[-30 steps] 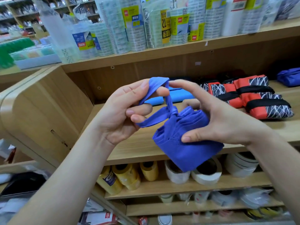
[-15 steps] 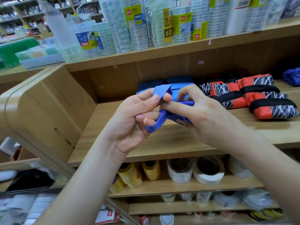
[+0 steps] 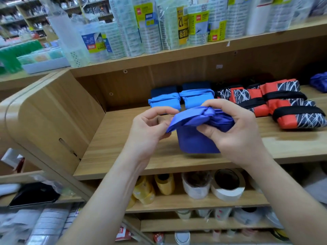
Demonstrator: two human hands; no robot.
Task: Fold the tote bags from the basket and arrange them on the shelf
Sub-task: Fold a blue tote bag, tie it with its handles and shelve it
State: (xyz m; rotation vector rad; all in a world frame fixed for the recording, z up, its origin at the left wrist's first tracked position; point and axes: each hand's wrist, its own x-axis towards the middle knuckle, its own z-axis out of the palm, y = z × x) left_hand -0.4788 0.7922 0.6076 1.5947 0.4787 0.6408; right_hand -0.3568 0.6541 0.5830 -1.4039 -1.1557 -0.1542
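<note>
Left hand [image 3: 146, 131] pinches strap [image 3: 187, 119], right hand [image 3: 237, 135] grips purple tote bag [image 3: 194, 142]; label [image 3: 182, 27]: "12".

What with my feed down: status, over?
Left hand pinches strap, right hand grips purple tote bag. Bag over shelf front. Blue folded bags behind, apart.

Purple-blue tote bag [image 3: 196, 140]; sky-blue bundles [image 3: 164, 103]; orange-red bags [image 3: 286, 122], apparently white-streaked black.

Wooden shelf [image 3: 123, 156], two folded light-blue bags [image 3: 164, 103] at back, red-and-black patterned folded bags [image 3: 290, 114] at right
</note>
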